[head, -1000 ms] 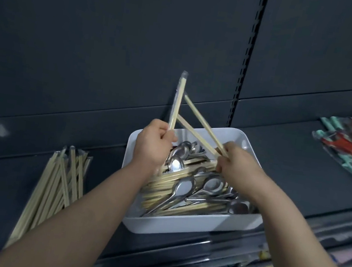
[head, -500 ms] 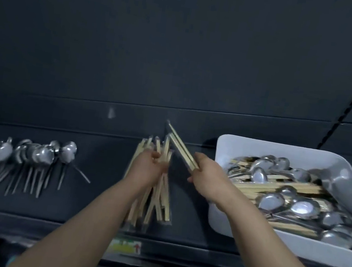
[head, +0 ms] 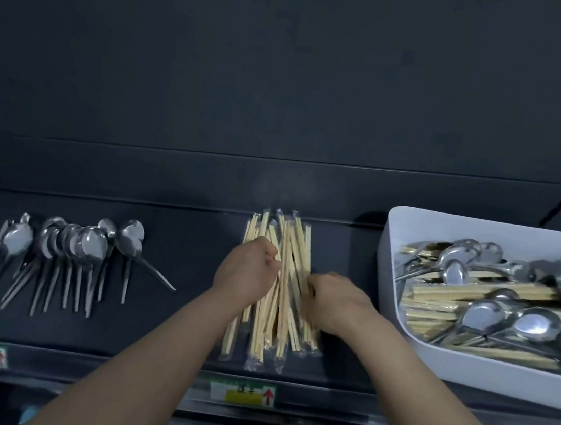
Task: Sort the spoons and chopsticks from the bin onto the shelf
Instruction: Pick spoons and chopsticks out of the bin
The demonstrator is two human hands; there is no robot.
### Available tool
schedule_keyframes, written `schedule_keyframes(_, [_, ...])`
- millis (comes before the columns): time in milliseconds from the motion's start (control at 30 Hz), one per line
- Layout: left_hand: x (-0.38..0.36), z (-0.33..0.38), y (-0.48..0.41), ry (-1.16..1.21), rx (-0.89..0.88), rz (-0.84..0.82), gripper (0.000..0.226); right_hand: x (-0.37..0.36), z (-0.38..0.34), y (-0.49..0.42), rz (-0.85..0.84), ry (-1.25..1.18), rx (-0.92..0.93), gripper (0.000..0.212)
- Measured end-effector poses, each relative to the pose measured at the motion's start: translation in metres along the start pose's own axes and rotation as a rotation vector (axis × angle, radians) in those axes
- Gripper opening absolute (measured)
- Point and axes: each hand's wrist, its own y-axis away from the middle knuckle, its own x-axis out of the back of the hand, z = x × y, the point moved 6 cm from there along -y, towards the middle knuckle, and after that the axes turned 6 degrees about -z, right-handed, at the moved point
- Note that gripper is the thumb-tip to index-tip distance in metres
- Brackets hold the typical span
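The white bin [head: 391,235] at the right of the frame is cut off by the right edge, so part of its contents is out of view. Both hands have their fingertips turned away from the camera. The left hand [head: 248,267], at centre frame, has its fingers curled in against the left side of the chopstick pile [head: 294,246]; whether it pinches a stick cannot be determined. The right hand [head: 334,303], just right of centre, has its fingers curled onto sticks at the pile's right edge and pinches them. The pile lies on the dark shelf [head: 179,306] at centre frame, between the two hands. It consists of pale wooden sticks in clear wrappers, lying roughly parallel and slightly crossed. The sticks overlap too much to count. One row of steel spoons [head: 87,243] lies at left, bowls toward the top; overlap prevents an exact count. The bin holds mixed spoons and chopsticks. Two price labels [head: 243,392] are fixed to the shelf's front edge.
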Motion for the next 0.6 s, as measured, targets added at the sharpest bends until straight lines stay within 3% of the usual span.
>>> schedule_keyframes(167, [-0.002, 0.035, -0.014, 0.063, -0.121, 0.015, 0.015, 0.046, 0.020, 0.027, 0.422, 0.136, 0.000, 0.027])
schedule_keyframes(333, [-0.018, 0.102, -0.020, -0.003, -0.250, 0.033, 0.018, 0.076, 0.061, 0.066, 0.676, 0.077, 0.022, 0.028])
schedule_keyframes(467, [-0.041, 0.168, -0.010, 0.025, -0.425, 0.004, 0.019, 0.084, 0.131, 0.092, 0.682, 0.070, -0.185, 0.026])
schedule_keyframes(600, [-0.088, 0.220, 0.003, -0.161, -0.522, -0.214, 0.012, 0.082, 0.204, 0.120, 0.670, 0.060, -0.414, 0.026])
